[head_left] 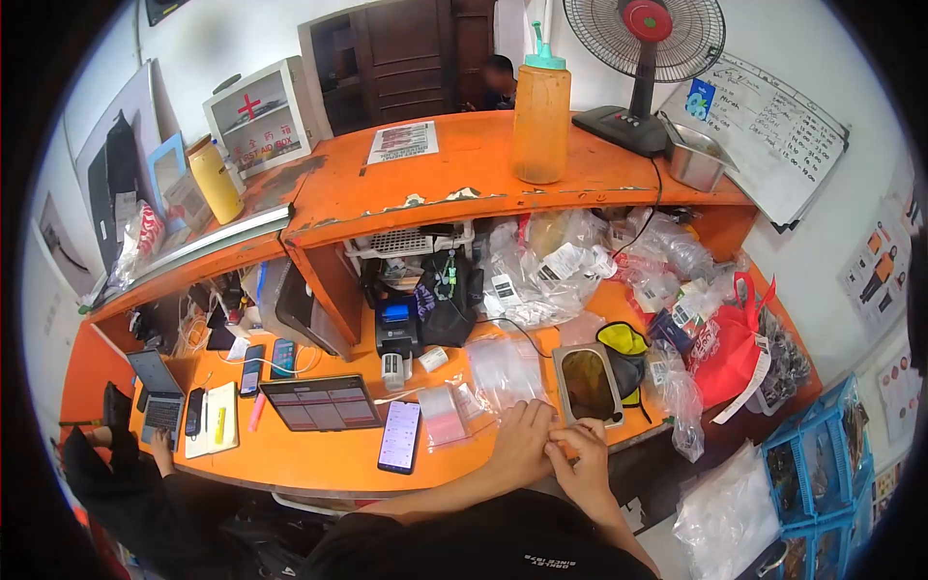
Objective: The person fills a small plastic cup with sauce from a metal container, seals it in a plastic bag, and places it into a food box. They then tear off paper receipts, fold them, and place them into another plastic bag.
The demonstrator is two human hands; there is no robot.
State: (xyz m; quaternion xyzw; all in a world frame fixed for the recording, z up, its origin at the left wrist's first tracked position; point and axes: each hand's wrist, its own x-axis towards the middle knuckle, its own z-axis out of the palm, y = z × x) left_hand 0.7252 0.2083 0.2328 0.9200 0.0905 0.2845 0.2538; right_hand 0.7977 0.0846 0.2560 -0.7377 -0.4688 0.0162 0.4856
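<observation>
My left hand (525, 445) is at the front edge of the orange desk, its fingers curled downward. Touching it is my right hand (583, 462), thumb and fingers pinched near the left fingertips. Whatever sits between them, if anything, is too small or hidden to make out. Just beyond both hands lies a metal tray (588, 385) with something brownish in it. Clear plastic bags (505, 372) lie behind my left hand, with smaller pink-and-clear packets (445, 418) to its left. A lit phone (399, 438) rests farther left, beside a tablet (322, 403).
A black label printer (396, 329) stands behind the tablet. Plastic-wrapped parcels (556, 275) and a red bag (727, 353) crowd the right. Above, the shelf (435, 184) holds an orange bottle (540, 116) and a fan (643, 77). Another person's hand (161, 451) is by a laptop (159, 391).
</observation>
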